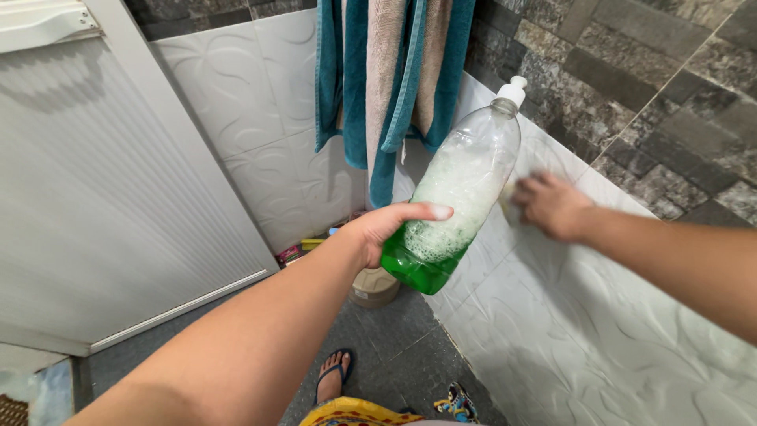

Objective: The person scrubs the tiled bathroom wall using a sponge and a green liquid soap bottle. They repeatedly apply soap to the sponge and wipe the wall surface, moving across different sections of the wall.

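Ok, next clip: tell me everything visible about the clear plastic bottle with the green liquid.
The clear plastic bottle with green liquid is large and looks thin-walled, topped by a white push-pull cap. Bright green liquid pools at its base, white foam fills most of the body, and the shoulder looks empty. It is tilted, cap up and to the right, held in the air near the white embossed wall tiles. The left hand grips its lower part, thumb across the front. The right hand presses the tiles just beside it; contact with the bottle cannot be told.

Right hand (550, 203) blurred – whatever its fingers (527, 189) press stays hidden – towels (386, 87) cut off above
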